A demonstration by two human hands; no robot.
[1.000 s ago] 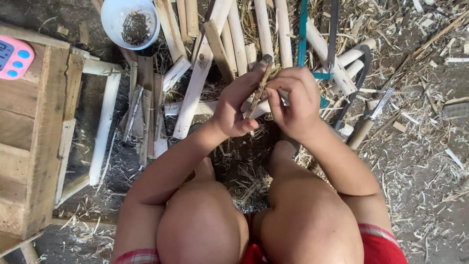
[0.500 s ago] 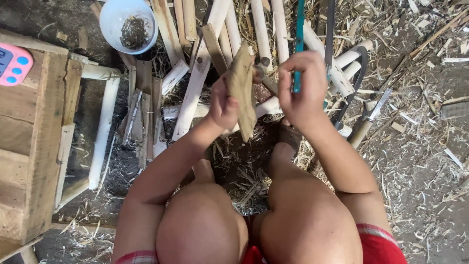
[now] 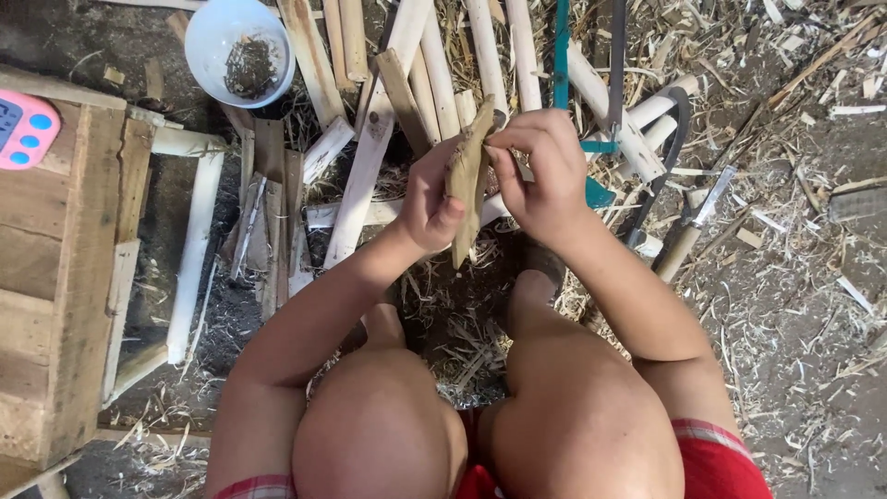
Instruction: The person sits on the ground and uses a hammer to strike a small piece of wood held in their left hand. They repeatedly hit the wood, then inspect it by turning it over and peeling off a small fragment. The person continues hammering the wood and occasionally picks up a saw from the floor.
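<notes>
I hold a flat, tapered piece of brown wood (image 3: 467,180) upright in front of me, above my bare knees. My left hand (image 3: 427,201) grips its lower half, thumb across the front. My right hand (image 3: 543,171) pinches its top end between thumb and fingers. Behind both hands several peeled pale sticks (image 3: 434,65) lie side by side on the ground.
A white bowl (image 3: 238,42) with dark bits stands at the top left. A wooden pallet (image 3: 55,268) with a pink device (image 3: 26,129) fills the left edge. A teal-framed saw (image 3: 564,65) and a knife (image 3: 693,231) lie to the right among shavings.
The wood piece was low and hidden between my hands, then lifted and turned upright. My right hand has shifted from beside it to pinching its top end.
</notes>
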